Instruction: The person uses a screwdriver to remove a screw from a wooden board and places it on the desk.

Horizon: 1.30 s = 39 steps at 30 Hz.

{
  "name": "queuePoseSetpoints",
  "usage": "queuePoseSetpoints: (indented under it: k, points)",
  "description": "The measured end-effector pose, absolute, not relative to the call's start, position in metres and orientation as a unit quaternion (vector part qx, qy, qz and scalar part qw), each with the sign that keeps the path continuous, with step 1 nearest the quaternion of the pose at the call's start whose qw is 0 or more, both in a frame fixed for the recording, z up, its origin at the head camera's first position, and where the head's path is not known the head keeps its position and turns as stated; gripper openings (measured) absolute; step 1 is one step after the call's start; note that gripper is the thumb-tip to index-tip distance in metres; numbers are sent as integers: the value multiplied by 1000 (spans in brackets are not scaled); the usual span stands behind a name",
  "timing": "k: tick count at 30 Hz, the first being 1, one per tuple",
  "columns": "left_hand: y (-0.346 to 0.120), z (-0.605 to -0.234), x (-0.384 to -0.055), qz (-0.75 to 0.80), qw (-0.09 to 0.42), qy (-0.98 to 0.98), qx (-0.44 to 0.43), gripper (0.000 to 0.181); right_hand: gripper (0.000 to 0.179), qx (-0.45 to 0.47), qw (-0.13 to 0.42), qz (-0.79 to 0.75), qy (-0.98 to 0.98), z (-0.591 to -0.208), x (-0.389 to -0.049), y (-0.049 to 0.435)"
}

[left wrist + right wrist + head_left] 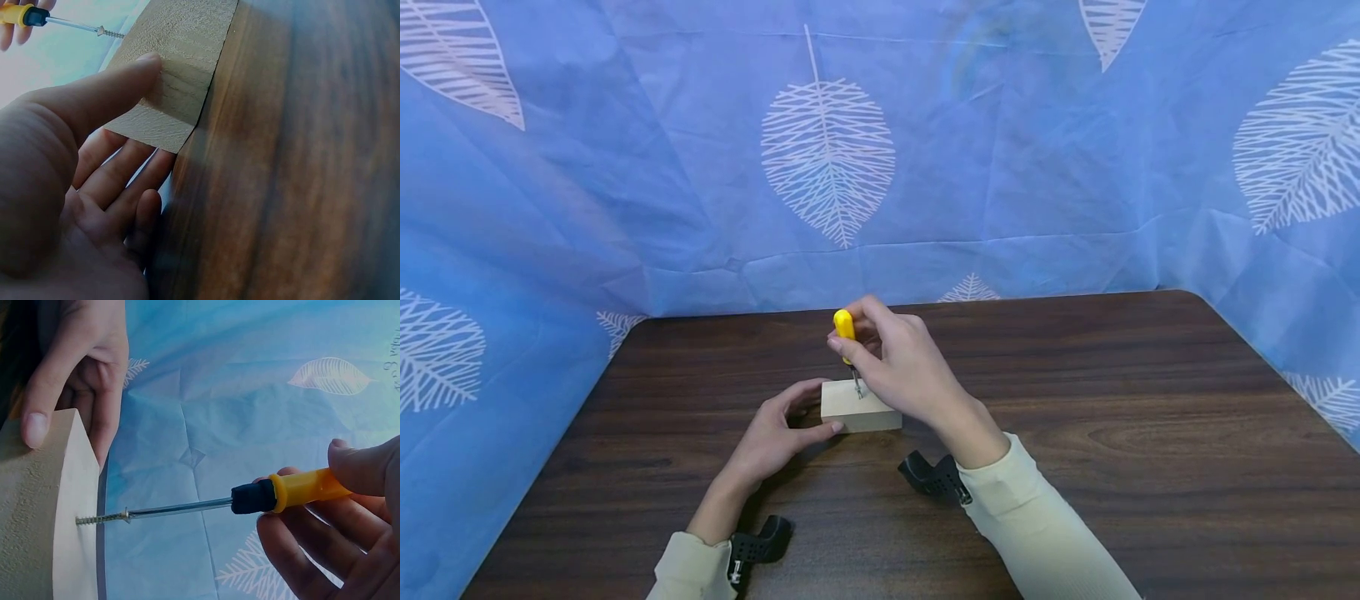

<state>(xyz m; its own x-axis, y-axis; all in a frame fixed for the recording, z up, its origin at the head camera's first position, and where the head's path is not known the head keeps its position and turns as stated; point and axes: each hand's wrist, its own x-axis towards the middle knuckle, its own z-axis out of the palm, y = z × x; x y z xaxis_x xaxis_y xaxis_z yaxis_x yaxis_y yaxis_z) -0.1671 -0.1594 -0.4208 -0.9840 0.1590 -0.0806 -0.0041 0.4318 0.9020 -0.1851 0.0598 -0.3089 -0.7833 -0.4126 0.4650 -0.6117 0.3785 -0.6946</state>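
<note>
A pale wooden block [861, 412] lies on the dark table. My left hand [777, 429] grips its left end, the thumb on the near side and the fingers behind. A screw [100, 519] stands in the block's top face, its tip in the wood and most of the thread showing. My right hand [906, 358] holds a screwdriver [300, 490] by its yellow handle with a black collar, between thumb and fingers. The shaft runs in line with the screw, its tip at the screw head, as the right wrist view shows.
The brown wood-grain table [1112, 433] spreads out on both sides of the block. Black wrist mounts [762, 542] sit at both cuffs, low over the table. Behind the table's far edge hangs a blue cloth [962, 167] with white leaf prints.
</note>
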Motion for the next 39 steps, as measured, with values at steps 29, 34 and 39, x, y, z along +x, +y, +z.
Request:
queuePoseSetpoints:
  k: [29, 34, 39]
  points:
    - [-158, -421, -167, 530, 78, 844, 39, 61, 26, 300, 128, 461, -825, -307, -185, 60]
    - [-158, -420, -167, 530, 77, 844, 39, 61, 22, 300, 128, 464, -824, -308, -186, 60]
    - [-158, -421, -167, 531, 78, 843, 38, 61, 19, 305, 129, 467, -820, -308, -186, 61]
